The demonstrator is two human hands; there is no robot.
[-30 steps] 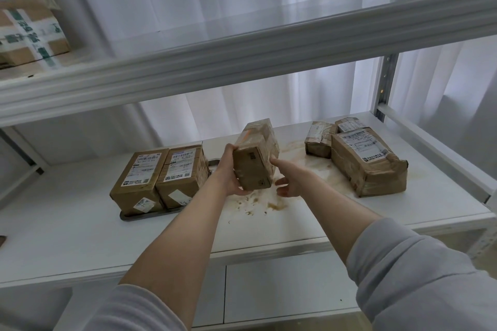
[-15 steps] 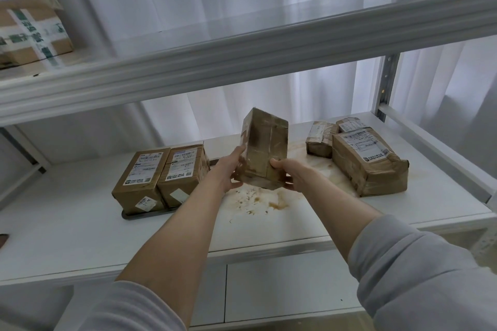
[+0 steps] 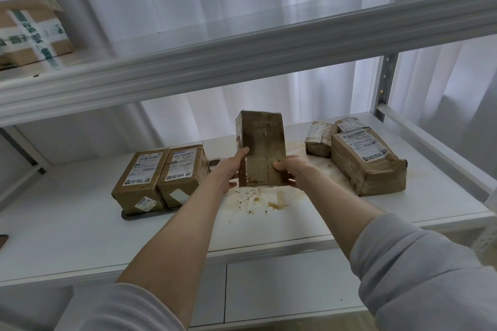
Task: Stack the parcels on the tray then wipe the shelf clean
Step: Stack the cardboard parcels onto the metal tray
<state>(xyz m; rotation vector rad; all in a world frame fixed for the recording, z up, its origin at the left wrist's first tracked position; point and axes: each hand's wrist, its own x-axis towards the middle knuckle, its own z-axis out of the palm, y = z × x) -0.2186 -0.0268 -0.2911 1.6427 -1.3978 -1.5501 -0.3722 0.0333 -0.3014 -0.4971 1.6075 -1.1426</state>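
Observation:
A brown taped parcel (image 3: pixel 262 146) is held upright in the air above the white shelf (image 3: pixel 80 228), its plain underside facing me. My left hand (image 3: pixel 230 169) grips its left edge and my right hand (image 3: pixel 291 170) grips its lower right edge. Two labelled brown parcels (image 3: pixel 158 172) lie side by side on a dark tray (image 3: pixel 139 214) at the left. A large parcel (image 3: pixel 367 161) and two small ones (image 3: pixel 320 138) lie at the right of the shelf. Brown stains and crumbs (image 3: pixel 265 200) mark the shelf below the held parcel.
An upper shelf beam (image 3: pixel 242 62) runs across overhead, close above the held parcel. A cardboard box with green tape (image 3: pixel 29 24) sits on that upper shelf at the left. A metal upright (image 3: pixel 386 80) stands at the back right. White curtains hang behind.
The parcel has been turned from lying tilted to standing upright and lifted slightly. My right hand, open beside it a second ago, now holds its lower right edge.

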